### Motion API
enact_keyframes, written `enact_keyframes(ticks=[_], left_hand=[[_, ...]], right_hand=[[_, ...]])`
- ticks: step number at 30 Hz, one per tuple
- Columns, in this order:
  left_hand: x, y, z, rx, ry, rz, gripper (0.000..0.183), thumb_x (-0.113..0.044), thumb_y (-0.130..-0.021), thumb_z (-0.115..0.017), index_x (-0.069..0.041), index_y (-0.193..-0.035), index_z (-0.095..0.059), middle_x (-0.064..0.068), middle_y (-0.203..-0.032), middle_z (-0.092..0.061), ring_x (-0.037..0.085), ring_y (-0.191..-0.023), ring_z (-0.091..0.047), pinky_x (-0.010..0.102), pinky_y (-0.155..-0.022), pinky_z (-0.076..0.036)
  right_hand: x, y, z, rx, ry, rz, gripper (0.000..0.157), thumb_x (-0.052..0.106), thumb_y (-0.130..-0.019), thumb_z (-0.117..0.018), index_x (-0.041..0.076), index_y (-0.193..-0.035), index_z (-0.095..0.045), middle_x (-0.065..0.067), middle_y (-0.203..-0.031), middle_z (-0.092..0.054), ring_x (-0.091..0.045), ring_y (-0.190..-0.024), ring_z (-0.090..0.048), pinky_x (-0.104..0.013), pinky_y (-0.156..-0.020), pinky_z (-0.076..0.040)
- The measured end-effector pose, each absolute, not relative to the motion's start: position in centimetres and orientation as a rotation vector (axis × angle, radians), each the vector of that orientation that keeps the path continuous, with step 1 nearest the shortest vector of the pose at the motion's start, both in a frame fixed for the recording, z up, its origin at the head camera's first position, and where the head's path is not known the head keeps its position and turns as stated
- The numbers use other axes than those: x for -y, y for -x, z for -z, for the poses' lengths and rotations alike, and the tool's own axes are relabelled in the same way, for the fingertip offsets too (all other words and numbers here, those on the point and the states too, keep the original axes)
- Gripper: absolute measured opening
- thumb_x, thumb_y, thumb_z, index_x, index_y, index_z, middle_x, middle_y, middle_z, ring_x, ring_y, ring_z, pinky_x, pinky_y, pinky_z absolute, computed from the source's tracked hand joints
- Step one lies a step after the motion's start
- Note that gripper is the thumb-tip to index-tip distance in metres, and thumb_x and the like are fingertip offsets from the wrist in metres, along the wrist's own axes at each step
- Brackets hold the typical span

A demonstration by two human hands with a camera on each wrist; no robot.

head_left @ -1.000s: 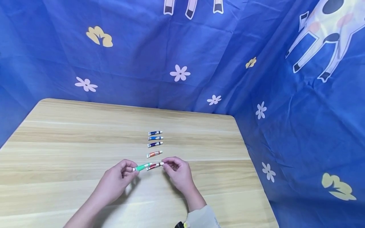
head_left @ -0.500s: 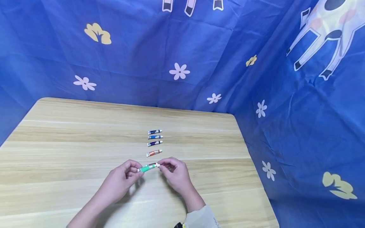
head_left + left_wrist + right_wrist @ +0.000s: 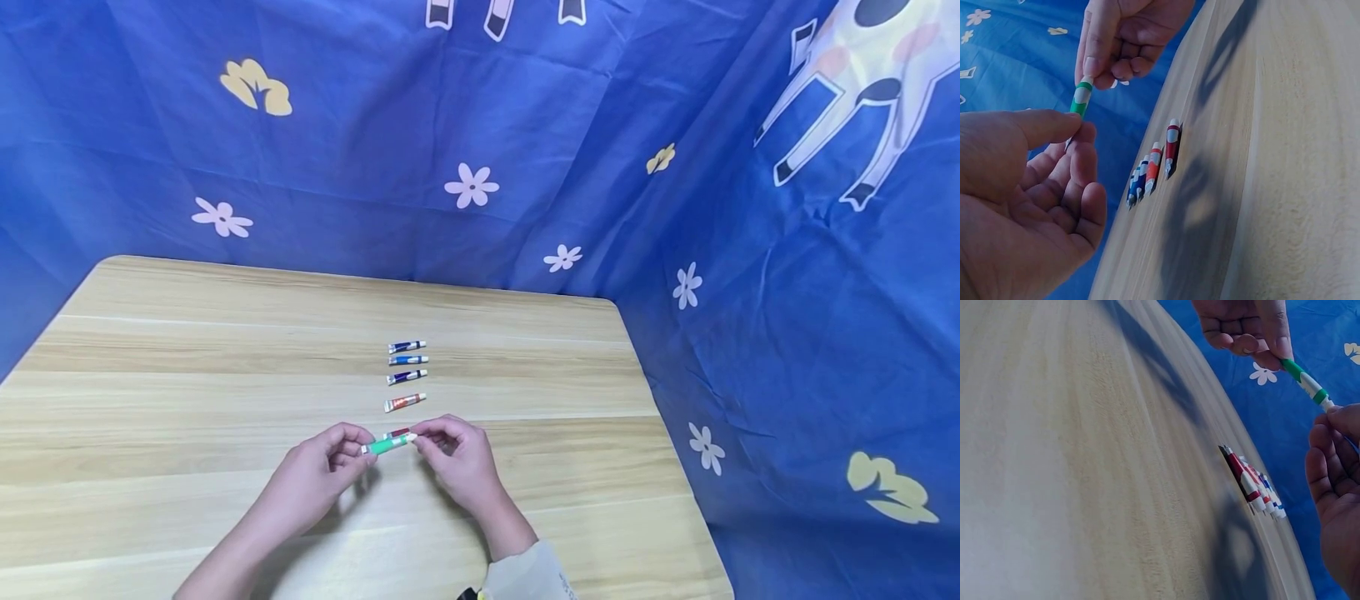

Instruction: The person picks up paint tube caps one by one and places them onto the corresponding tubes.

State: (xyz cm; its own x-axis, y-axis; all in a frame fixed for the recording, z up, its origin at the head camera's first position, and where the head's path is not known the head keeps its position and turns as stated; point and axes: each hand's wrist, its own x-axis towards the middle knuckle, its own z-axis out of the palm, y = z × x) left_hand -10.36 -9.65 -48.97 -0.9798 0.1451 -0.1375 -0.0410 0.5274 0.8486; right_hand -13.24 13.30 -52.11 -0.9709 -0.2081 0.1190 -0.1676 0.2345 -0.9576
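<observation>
Above the table, a small green paint tube (image 3: 386,446) is stretched between both hands. My left hand (image 3: 318,475) pinches its flat crimped end between thumb and forefinger. The thumb and forefinger of my right hand (image 3: 463,462) pinch the white cap at the other end, as the right wrist view also shows. Below it on the table lies a dark red paint tube (image 3: 1172,145), partly covered by the green one in the head view. An orange-red paint tube (image 3: 405,402) lies just beyond.
Farther back, a purple-blue tube (image 3: 407,377), a bright blue tube (image 3: 408,361) and a dark blue tube (image 3: 407,347) continue the row, caps to the right. The wood-grain table (image 3: 187,350) meets a blue patterned cloth (image 3: 337,183) behind and at the right.
The left hand has brought the green tube rightward, over the dark red one. My right hand has left the dark red tube's cap and now pinches the green tube's cap.
</observation>
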Motion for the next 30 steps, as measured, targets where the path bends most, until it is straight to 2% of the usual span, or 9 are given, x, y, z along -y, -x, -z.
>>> enact_keyframes(ticks=[9,14,22,26,28,30], left_hand=[[9.6,10.2,48.9,-2.584,-0.088,-1.441,0.025,-0.015,-0.097,-0.081,-0.01,-0.119,-0.071,-0.003,-0.101,-0.078,0.009,-0.084,-0.072,0.02,-0.074,-0.058],[9.4,10.1,48.7,-2.597,-0.097,-1.443,0.024,-0.014,-0.096,-0.082,-0.011,-0.117,-0.071,-0.004,-0.098,-0.077,0.004,-0.083,-0.069,0.019,-0.076,-0.058],[9.1,10.0,48.7,-2.569,-0.121,-1.464,0.023,-0.015,-0.096,-0.082,-0.013,-0.117,-0.072,-0.005,-0.097,-0.076,0.001,-0.082,-0.067,0.019,-0.075,-0.059],[9.1,9.9,48.8,-2.571,-0.127,-1.472,0.024,-0.015,-0.096,-0.082,-0.012,-0.118,-0.072,-0.005,-0.097,-0.076,0.0,-0.082,-0.067,0.02,-0.075,-0.058],[9.1,10.0,48.9,-2.574,-0.126,-1.474,0.024,-0.014,-0.095,-0.082,-0.013,-0.118,-0.072,-0.005,-0.097,-0.076,0.0,-0.082,-0.067,0.02,-0.075,-0.058],[9.1,10.0,48.9,-2.58,-0.125,-1.473,0.024,-0.013,-0.096,-0.082,-0.013,-0.117,-0.072,-0.005,-0.096,-0.076,0.0,-0.082,-0.067,0.02,-0.075,-0.058]], right_hand=[[-13.2,13.1,52.3,-2.392,0.329,1.884,0.013,0.012,-0.1,-0.076,0.005,-0.111,-0.079,-0.017,-0.102,-0.079,0.001,-0.085,-0.066,-0.02,-0.085,-0.061],[-13.1,13.1,52.5,-2.409,0.308,1.829,0.014,0.019,-0.105,-0.072,0.006,-0.106,-0.077,-0.017,-0.097,-0.077,0.001,-0.081,-0.063,-0.017,-0.078,-0.057],[-12.8,12.9,52.6,-2.465,0.315,1.779,0.032,0.023,-0.111,-0.062,0.003,-0.088,-0.071,-0.02,-0.086,-0.072,-0.001,-0.073,-0.057,-0.017,-0.071,-0.051],[-13.2,13.0,52.4,-2.492,0.339,1.729,0.042,0.03,-0.116,-0.051,0.004,-0.089,-0.071,-0.019,-0.086,-0.073,-0.019,-0.075,-0.065,-0.021,-0.075,-0.054],[-13.6,13.1,52.1,-2.471,0.354,1.723,0.044,0.031,-0.117,-0.046,0.003,-0.095,-0.072,-0.021,-0.09,-0.074,-0.032,-0.081,-0.068,-0.025,-0.079,-0.058],[-14.0,13.2,52.0,-2.427,0.381,1.748,0.038,0.029,-0.117,-0.047,0.002,-0.105,-0.072,-0.023,-0.095,-0.074,-0.038,-0.087,-0.068,-0.029,-0.082,-0.061]])
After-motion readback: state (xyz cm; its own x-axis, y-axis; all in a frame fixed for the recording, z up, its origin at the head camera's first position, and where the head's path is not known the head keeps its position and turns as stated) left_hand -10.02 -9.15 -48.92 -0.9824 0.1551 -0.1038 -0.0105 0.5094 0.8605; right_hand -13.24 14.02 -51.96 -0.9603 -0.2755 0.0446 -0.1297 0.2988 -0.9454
